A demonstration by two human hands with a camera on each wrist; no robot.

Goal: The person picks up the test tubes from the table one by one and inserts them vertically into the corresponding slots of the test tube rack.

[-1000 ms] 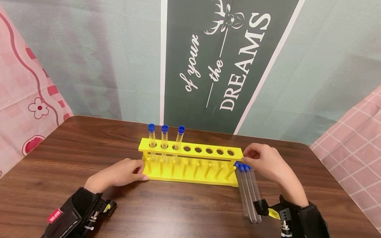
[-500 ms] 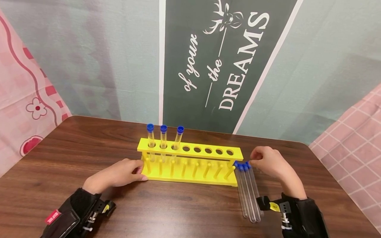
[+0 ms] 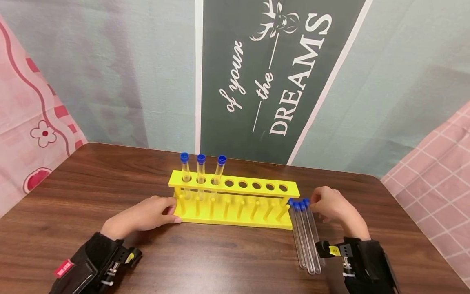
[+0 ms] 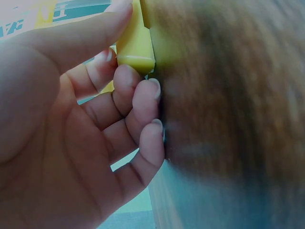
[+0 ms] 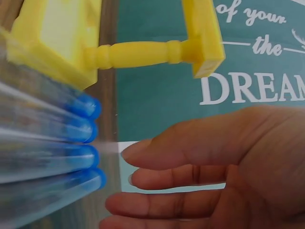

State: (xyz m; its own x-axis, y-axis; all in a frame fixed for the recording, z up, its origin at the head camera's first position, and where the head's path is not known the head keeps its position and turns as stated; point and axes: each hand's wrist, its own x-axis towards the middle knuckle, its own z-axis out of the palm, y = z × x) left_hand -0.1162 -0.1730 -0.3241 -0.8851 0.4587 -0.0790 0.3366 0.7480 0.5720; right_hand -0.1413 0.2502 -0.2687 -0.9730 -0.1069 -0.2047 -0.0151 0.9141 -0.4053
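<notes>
My left grip (image 3: 156, 213) is clamped on the left end of the yellow rack (image 3: 236, 218), thumb on one side and fingers on the other. The rack stands upright at the middle of the desk (image 3: 220, 261). Its top bar has eight holes; the three leftmost carry blue-capped standing tubes (image 3: 200, 168), the third tilted with its cap to the right.

My right grip (image 3: 332, 207) holds nothing; thumb and fingers are apart, just beside the blue caps of four loose tubes (image 3: 304, 240). Contact with the caps cannot be confirmed. These tubes lie side by side, right of the rack, caps at the far end, rounded ends near.

Readable text: "of your", "the" and "DREAMS" in white on the dark green panel (image 3: 227, 134) at the far side, set slantwise below a deer head drawing (image 3: 284, 22). The red tag (image 3: 64, 268) on my left wrist strap and the yellow label (image 3: 334, 250) at my right wrist bear marks too small to read.
</notes>
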